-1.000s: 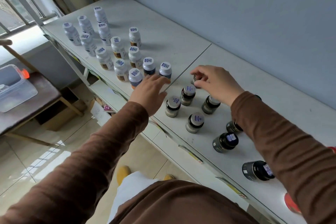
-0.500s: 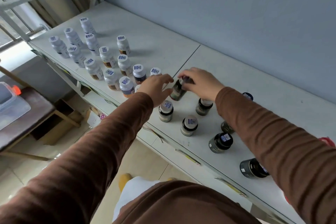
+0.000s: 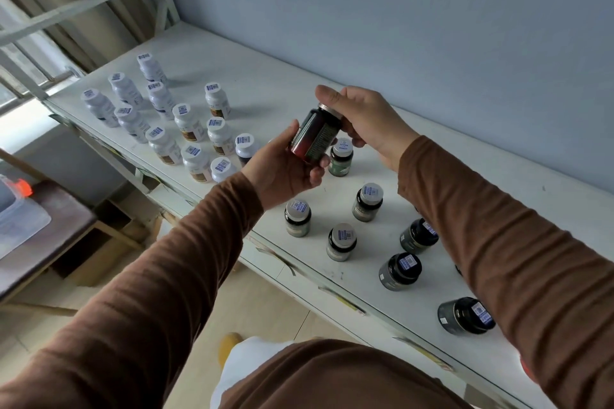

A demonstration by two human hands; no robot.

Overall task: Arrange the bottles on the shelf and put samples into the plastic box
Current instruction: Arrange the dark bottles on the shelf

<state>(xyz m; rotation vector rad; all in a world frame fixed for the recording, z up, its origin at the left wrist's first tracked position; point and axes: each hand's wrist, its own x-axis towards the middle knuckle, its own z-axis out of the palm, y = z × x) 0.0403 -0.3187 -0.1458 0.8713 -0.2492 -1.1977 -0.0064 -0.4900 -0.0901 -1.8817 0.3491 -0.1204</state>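
- Two hands share one dark bottle [image 3: 314,136], held up in the air above the white shelf [image 3: 272,100], clear of its surface.
- Left hand [image 3: 282,169]: palm up, cupped under the bottle's lower end. Fingers [image 3: 319,173] curl up round the far side of the body, thumb lies along the near side; closed snugly on the bottle.
- Right hand [image 3: 368,123]: comes in from above and the right, fingers wrapped down over the metal cap end, thumb tip at the cap's rim. Closed on the cap; the cap itself is mostly hidden by the hand.
- Bottle is tilted, cap end up and away, base toward the left palm. Label shows green and red print, too small to read.
- Both forearms in brown sleeves, left one [image 3: 186,262] reaching forward from low left, right one [image 3: 491,242] crossing over the dark bottles at right.
- On the shelf below the hands: a loose group of dark bottles [image 3: 342,241] with labelled caps, upright, well apart from each other.
- Farther left on the same shelf: a cluster of white bottles [image 3: 186,123], upright, standing close together.
- Clear plastic box [image 3: 20,219] with an orange clip sits on a brown table at far left, well apart from the shelf.
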